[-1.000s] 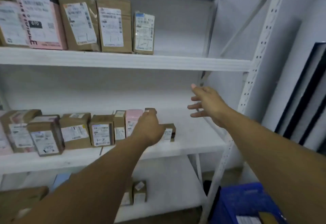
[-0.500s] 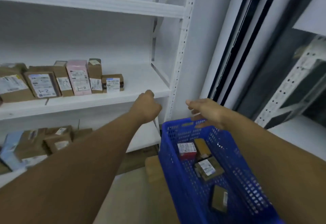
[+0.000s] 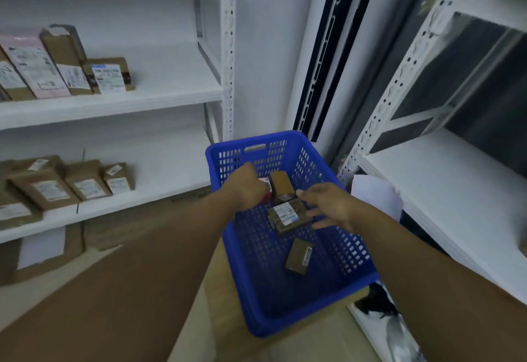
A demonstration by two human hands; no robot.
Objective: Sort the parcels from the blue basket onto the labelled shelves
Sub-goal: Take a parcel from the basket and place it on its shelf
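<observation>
Blue basket [image 3: 285,313] is set on a cardboard box [image 3: 225,299], in the gap betw. the left rack's upright [image 3: 228,47] and the right rack's shelf [image 3: 445,190]. Little side room is left there; the basket's top is open to reach from above.

Four parcels are seen inside. A red-white parcel [image 3: 265,182] and an upright brown box [image 3: 281,183] are toward the far edge. A labelled flat parcel [image 3: 286,214] is at mid. A small brown box [image 3: 298,257] is nearer the near-right wall, apart from the rest.

L hand [image 3: 245,187] is held at the far-left part w/ fingers clenched, against the red-white parcel; whether it's grasped can't be told. R hand [image 3: 328,207] is held by the labelled flat parcel's right edge, fingers released and spread, nothing gripped.

A white sheet [image 3: 373,194] is seen by the basket's far-right corner, a black-white bag [image 3: 379,309] below its near-right corner.

On the left rack's middle shelf [image 3: 171,99] a pink parcel [image 3: 31,64] and brown parcels [image 3: 108,74] are stood toward the left, w/ open board to their right. The lower shelf [image 3: 171,184] is loaded the same way. A dark-framed panel [image 3: 322,47] is set in the white wall behind
</observation>
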